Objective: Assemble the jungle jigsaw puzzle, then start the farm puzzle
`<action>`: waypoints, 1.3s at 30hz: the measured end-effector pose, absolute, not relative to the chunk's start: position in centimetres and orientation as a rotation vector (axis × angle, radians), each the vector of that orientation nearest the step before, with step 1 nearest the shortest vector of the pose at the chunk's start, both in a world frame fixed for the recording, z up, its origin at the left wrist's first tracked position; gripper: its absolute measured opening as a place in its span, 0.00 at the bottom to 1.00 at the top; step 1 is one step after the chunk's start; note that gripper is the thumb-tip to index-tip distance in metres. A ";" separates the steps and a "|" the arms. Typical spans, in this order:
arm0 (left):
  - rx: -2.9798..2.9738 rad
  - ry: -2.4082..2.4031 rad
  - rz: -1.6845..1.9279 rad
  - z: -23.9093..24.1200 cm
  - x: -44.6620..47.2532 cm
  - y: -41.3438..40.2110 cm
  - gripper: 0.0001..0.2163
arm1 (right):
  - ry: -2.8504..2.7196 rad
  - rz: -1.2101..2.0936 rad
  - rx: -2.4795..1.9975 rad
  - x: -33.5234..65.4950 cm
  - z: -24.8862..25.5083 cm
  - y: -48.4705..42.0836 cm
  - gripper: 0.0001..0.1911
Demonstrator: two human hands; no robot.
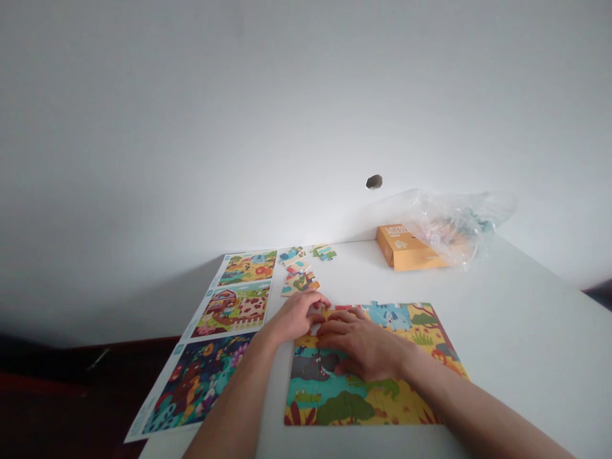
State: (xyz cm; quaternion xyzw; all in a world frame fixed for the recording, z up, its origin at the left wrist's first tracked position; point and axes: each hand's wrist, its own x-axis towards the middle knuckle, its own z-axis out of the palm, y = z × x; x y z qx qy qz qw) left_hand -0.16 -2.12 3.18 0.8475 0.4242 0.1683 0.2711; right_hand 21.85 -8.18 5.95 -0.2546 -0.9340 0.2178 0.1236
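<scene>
A nearly assembled jigsaw puzzle (347, 408) with jungle animals lies flat on the white table. At its upper left corner my left hand (297, 313) is closed, thumb and forefinger bent around a small yellowish puzzle piece (327, 313) that is mostly hidden. My right hand (366, 344) rests palm down on the puzzle's middle, fingers stretched toward the left hand and touching the surface. It covers part of the picture. Beyond the left hand lie several loose puzzle pieces (300, 280), some overlapping.
Left of the puzzle, a printed sheet (160, 389) with three pictures reaches past the table's left edge. An orange puzzle box (406, 252) stands at the back right, with a clear plastic bag (459, 223) over it. Behind rises a white wall (287, 127) with a hole (374, 182).
</scene>
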 end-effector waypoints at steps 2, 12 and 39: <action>2.282 1.144 0.451 3.1 -0.2 -2.1 0.12 | -2.730 0.632 -0.733 22.0 6.0 -8.1 0.24; 2.300 1.175 0.452 3.0 -0.2 -2.0 0.12 | -2.674 0.729 -0.675 23.2 6.3 -7.3 0.18; 2.468 1.920 0.729 0.1 -1.6 -0.1 0.14 | -2.716 0.812 -1.027 25.7 5.5 -6.4 0.32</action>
